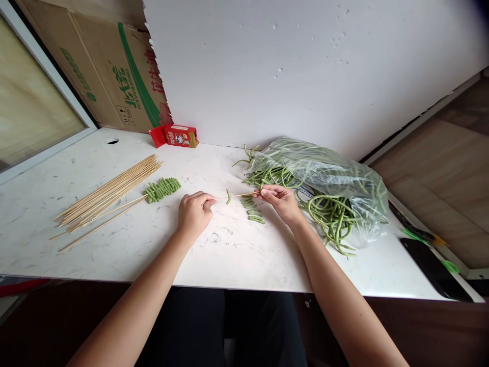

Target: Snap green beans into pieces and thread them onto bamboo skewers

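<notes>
My left hand (195, 214) is closed around one end of a thin bamboo skewer (242, 194). At the skewer's other end, my right hand (280, 201) pinches what looks like a short green bean piece, mostly covered by the fingers. Another bean piece (228, 197) crosses the skewer near my left hand; whether it is threaded or lying behind, I cannot tell. Several cut bean pieces (255, 216) lie in a row just below my right hand. Left of my left hand rests a skewer packed with bean pieces (163, 189).
A bundle of bare skewers (110, 189) lies at left. Long beans (332, 216) spill from a clear plastic bag (324, 158) at right. A small red box (181, 136) and a cardboard carton (107, 71) stand behind. A black phone (433, 265) lies near the right edge.
</notes>
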The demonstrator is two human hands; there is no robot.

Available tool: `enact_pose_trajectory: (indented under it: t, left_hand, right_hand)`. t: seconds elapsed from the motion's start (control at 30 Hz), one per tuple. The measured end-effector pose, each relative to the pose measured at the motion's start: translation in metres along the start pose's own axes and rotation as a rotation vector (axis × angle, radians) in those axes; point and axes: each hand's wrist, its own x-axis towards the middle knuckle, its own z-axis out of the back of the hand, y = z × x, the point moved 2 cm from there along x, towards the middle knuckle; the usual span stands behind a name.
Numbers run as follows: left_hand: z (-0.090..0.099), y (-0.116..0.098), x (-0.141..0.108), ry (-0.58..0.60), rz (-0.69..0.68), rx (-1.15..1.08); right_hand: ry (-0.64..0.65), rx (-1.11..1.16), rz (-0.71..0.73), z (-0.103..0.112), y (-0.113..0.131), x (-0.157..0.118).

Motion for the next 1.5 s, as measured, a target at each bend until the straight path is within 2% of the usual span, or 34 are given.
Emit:
enact_pose_trajectory:
  t: [0.43,0.87,1.5]
  left_hand:
    - [-0.0007,0.0003,-0.0014,-0.025,0.001,-0.018]
    - [0.0014,-0.0019,-0.0019,-0.040,-0.059,0.026]
    - [0.0005,0.0002,-0.0016,0.002,-0.006,0.020]
  right_hand:
    - [-0.020,0.016,-0.040,-0.0015,0.0014,-0.0008]
    - [-0.044,0.071,-0.100,-0.0016,-0.0030,-0.0007]
    - [-0.025,0.042,-0.096,-0.0020,-0.0053,-0.0015]
